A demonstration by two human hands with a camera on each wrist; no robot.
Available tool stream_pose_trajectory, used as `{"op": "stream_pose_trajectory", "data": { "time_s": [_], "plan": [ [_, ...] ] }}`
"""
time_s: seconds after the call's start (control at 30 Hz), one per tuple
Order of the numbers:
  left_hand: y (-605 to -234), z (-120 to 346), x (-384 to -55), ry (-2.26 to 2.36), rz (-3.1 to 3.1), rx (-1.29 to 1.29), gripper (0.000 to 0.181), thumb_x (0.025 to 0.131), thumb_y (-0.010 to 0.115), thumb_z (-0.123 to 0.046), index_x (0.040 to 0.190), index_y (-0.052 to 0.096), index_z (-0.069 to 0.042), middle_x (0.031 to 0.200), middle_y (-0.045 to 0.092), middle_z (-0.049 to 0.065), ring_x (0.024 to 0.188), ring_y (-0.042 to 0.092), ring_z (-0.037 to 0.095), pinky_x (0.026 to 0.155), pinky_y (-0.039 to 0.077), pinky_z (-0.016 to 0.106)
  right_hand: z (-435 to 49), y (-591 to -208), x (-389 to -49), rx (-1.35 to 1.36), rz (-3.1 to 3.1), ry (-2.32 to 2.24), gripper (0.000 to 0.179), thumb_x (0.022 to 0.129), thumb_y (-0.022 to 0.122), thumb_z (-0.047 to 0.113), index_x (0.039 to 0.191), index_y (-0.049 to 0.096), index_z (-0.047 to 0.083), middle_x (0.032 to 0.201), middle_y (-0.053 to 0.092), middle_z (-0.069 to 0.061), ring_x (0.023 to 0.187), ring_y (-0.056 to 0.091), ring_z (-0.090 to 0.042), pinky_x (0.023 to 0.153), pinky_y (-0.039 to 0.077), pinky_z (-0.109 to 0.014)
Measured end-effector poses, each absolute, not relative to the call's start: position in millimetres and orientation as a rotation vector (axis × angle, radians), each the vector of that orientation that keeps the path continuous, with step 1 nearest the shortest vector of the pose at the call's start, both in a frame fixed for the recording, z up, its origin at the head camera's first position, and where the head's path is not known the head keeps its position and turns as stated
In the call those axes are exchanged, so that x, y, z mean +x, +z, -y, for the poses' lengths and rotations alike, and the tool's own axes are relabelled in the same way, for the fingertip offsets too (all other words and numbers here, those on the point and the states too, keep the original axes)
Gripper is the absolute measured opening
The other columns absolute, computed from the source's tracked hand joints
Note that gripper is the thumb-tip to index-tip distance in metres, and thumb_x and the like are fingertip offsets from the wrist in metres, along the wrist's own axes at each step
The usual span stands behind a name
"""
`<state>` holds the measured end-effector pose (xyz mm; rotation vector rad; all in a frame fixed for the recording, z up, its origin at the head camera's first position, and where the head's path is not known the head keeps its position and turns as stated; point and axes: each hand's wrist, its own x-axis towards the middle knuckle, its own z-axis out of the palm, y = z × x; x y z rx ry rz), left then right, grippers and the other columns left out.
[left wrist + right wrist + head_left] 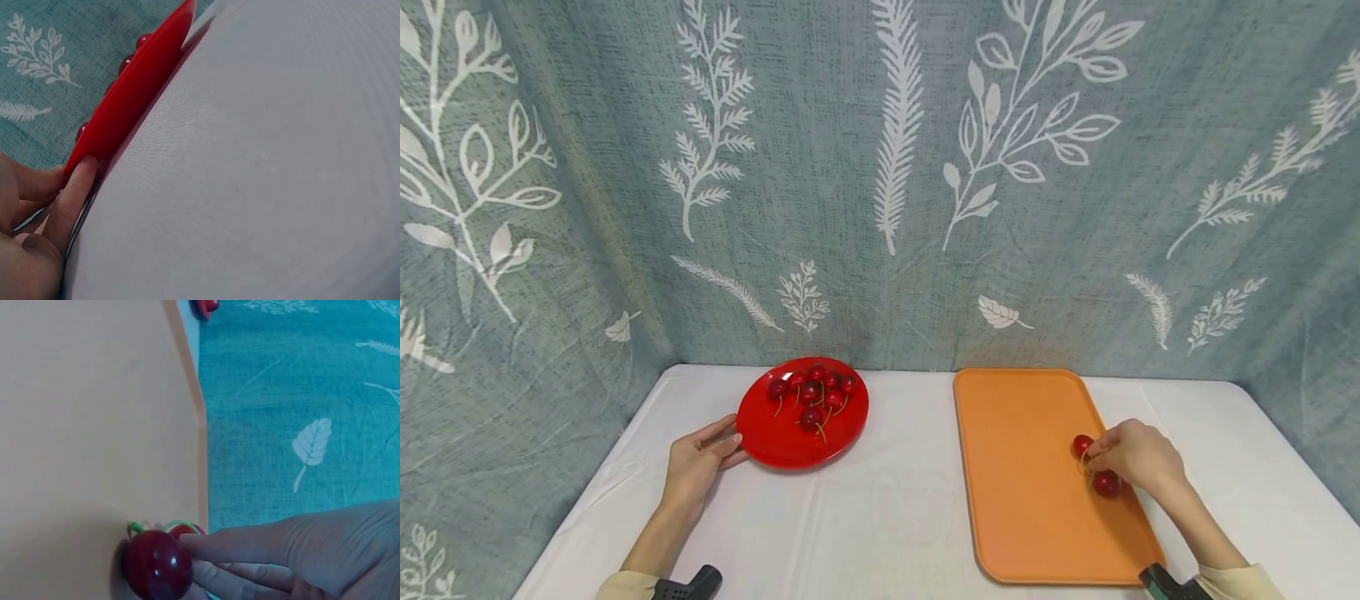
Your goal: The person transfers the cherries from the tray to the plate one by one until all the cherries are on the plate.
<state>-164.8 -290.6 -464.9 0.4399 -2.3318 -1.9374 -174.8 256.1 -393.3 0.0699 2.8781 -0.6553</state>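
Observation:
A round red plate (790,446) bears several dark red cherries (811,392) with green stems. At its lower left rim is my left hand (696,462); thumb and fingers pinch the rim in the left wrist view, one finger (80,181) against the plate's underside. On the orange tray (1018,500), my right hand (1138,454) reaches over the right side, fingertips at two cherries. The far cherry (1082,446) lies at the fingertips, which appear to pinch it, partly hiding it; the near cherry (159,565) sits just beside them, and its stem points away from the hand.
White cloth (895,500) covers the table between plate and tray. A grey-green curtain (820,208) with white leaf prints hangs behind the table and along both sides. The tray has a low raised rim (201,450).

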Motion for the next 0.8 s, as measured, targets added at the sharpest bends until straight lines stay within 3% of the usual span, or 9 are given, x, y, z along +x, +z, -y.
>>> {"op": "stream_pose_trajectory", "data": {
  "time_s": [0.2,0.37,0.57,0.8],
  "plan": [
    [-464.9,291.1,-164.4,-1.939,2.33,0.435,0.049,0.1,0.053,-0.005,0.146,0.04,0.005,0.146,0.043,0.027,0.088,0.067,-0.003,0.078,0.056,0.018,-257.7,-391.8,-174.9,-0.009,-2.931,-0.643,0.012,0.078,0.078,0.017,0.085,0.08,0.007,0.089,0.074,-0.015,0.079,0.065,-0.027,0.056,0.043,-0.03],
    [-465.4,290.9,-164.2,-1.943,2.34,0.433,0.05,0.1,0.053,-0.006,0.146,0.039,0.005,0.146,0.043,0.028,0.088,0.068,-0.003,0.078,0.055,0.018,-257.6,-389.9,-173.7,-0.037,-2.938,-0.655,0.012,0.08,0.075,0.015,0.086,0.08,0.006,0.089,0.074,-0.015,0.085,0.066,-0.037,0.06,0.05,-0.036],
    [-466.0,291.4,-163.9,-1.943,2.338,0.431,0.05,0.1,0.054,-0.007,0.146,0.039,0.005,0.145,0.044,0.028,0.089,0.068,-0.001,0.078,0.056,0.018,-253.9,-387.3,-173.0,0.001,-2.904,-0.767,0.014,0.082,0.076,0.011,0.088,0.078,-0.001,0.08,0.074,-0.012,0.067,0.065,-0.019,0.055,0.049,-0.03],
    [-465.2,291.8,-163.8,-1.96,2.336,0.432,0.05,0.1,0.054,-0.006,0.147,0.039,0.005,0.145,0.044,0.027,0.088,0.067,-0.004,0.079,0.056,0.018,-251.7,-385.7,-174.9,0.072,-2.839,-0.899,0.013,0.083,0.074,0.004,0.091,0.075,-0.006,0.079,0.073,-0.012,0.065,0.069,-0.019,0.059,0.058,-0.032]
  ]
}}
